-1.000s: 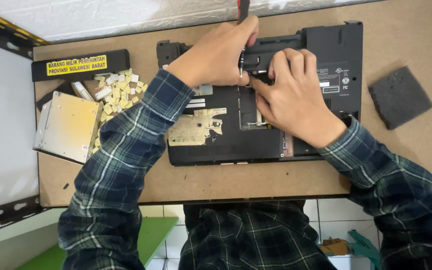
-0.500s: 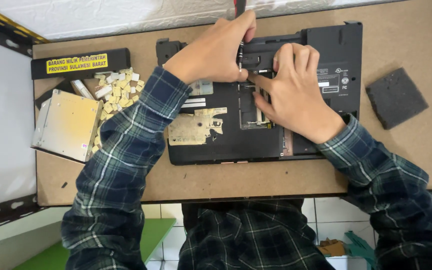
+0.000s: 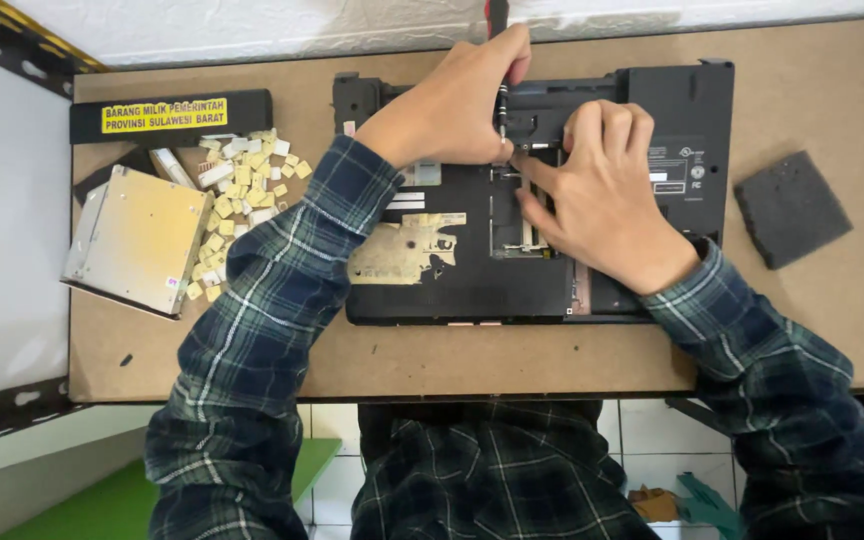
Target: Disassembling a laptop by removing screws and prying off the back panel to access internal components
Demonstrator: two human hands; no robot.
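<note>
Up top, left hand (image 3: 457,105) fingers closed round screwdriver (image 3: 499,60), red-and-black handle upright, tip down on back edge of upturned black laptop (image 3: 452,285). Right hand (image 3: 602,190) just beside, fingers spread flat on laptop underside, fingertips touching open bay near tip. Torn yellowish sticker (image 3: 407,250) left of bay; white rectangular label (image 3: 677,170) on laptop's right part. Left of laptop: heap of pale keycaps (image 3: 237,200), silver optical drive (image 3: 137,240), long black bar with yellow rectangular label (image 3: 167,115). Right: dark square foam pad (image 3: 790,208), well apart, on brown board table (image 3: 832,330).
</note>
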